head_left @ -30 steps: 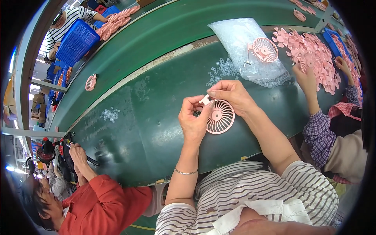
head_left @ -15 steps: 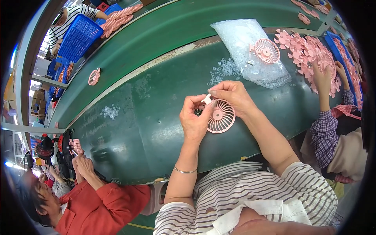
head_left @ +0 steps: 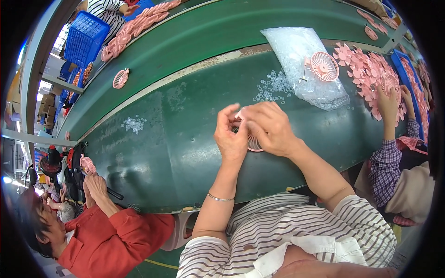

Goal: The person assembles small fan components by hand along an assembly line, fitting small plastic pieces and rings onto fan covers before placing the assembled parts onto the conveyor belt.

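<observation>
My left hand (head_left: 232,141) is closed on a pink fan grille (head_left: 254,144), gripping it by its pale stem piece (head_left: 239,114) between thumb and fingers. My right hand (head_left: 271,129) bends over the front of the same grille and hides most of it. Its fingertips meet the stem piece near the left fingers, and whatever they pinch is hidden. Only a lower arc of ribs shows between the hands. Beyond them lies a scatter of small clear rings (head_left: 272,88) on the green work surface (head_left: 194,173).
A clear plastic bag (head_left: 296,48) carries another pink grille (head_left: 324,66). Pink fan blades (head_left: 366,76) are heaped at right, where a co-worker's hand (head_left: 388,104) reaches. More rings (head_left: 134,124) and a grille (head_left: 120,79) lie left. A red-sleeved co-worker (head_left: 134,236) works at lower left.
My right hand has rolled over the front of the grille, hiding most of it. The left hand keeps its hold. The red-sleeved co-worker's grille has turned.
</observation>
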Action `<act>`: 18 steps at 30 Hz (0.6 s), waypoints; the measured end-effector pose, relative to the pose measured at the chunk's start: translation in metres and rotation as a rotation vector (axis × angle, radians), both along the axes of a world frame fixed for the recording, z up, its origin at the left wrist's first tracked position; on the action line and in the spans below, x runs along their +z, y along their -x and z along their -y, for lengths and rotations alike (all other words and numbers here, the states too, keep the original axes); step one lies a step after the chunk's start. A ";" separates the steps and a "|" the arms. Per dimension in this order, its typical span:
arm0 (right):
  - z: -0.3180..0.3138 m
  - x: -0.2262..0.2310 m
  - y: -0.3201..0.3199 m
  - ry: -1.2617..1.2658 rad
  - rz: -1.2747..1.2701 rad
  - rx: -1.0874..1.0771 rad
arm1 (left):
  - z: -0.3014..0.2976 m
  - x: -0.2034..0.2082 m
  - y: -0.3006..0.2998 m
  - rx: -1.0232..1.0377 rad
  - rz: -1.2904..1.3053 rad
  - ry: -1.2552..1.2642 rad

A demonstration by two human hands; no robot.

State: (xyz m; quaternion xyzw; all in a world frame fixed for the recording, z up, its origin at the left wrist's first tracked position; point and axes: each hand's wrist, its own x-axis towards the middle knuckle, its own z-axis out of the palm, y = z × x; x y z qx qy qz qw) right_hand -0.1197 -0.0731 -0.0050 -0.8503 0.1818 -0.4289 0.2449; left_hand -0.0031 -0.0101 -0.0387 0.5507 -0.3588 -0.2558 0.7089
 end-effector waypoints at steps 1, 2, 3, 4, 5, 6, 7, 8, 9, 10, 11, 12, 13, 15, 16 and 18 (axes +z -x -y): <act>0.003 -0.006 0.001 -0.083 0.046 0.012 | 0.001 0.002 0.000 -0.005 0.002 0.000; 0.002 -0.012 0.002 -0.618 0.153 0.076 | 0.002 0.005 -0.001 -0.047 -0.048 -0.018; 0.009 -0.015 0.004 -0.729 0.220 0.141 | 0.002 0.008 -0.001 -0.091 -0.098 -0.036; 0.016 -0.013 0.005 -0.839 0.286 0.210 | 0.001 0.010 -0.001 -0.102 -0.072 -0.059; 0.016 -0.012 0.006 -0.853 0.289 0.234 | 0.001 0.007 -0.003 -0.107 -0.070 -0.059; 0.015 -0.012 0.005 -0.850 0.292 0.244 | 0.001 0.001 -0.006 -0.112 -0.048 -0.050; 0.015 -0.013 0.004 -0.848 0.294 0.254 | 0.001 0.001 -0.007 -0.117 -0.026 -0.042; 0.015 -0.015 0.003 -0.892 0.336 0.260 | 0.001 0.002 -0.005 -0.121 -0.056 -0.029; 0.017 -0.017 0.005 -0.893 0.340 0.256 | 0.000 0.004 -0.002 -0.126 -0.055 -0.032; 0.019 -0.018 0.005 -1.037 0.381 0.297 | -0.001 0.006 -0.001 -0.135 -0.077 -0.021; 0.022 -0.018 0.006 -1.181 0.422 0.338 | -0.001 0.006 0.000 -0.144 -0.099 -0.011; 0.025 -0.017 0.007 -1.220 0.391 0.342 | -0.002 0.006 -0.001 -0.148 -0.097 -0.015; 0.028 -0.014 0.010 -1.257 0.363 0.338 | -0.001 0.007 -0.003 -0.125 -0.093 -0.025; 0.034 -0.020 0.011 -1.083 0.329 0.105 | -0.001 0.008 -0.012 -0.034 -0.029 -0.051; 0.040 -0.022 0.014 -0.929 0.261 -0.064 | -0.001 0.006 -0.019 -0.007 -0.064 0.003; 0.049 -0.026 0.019 -0.832 0.221 -0.224 | -0.001 0.010 -0.032 0.096 -0.081 0.024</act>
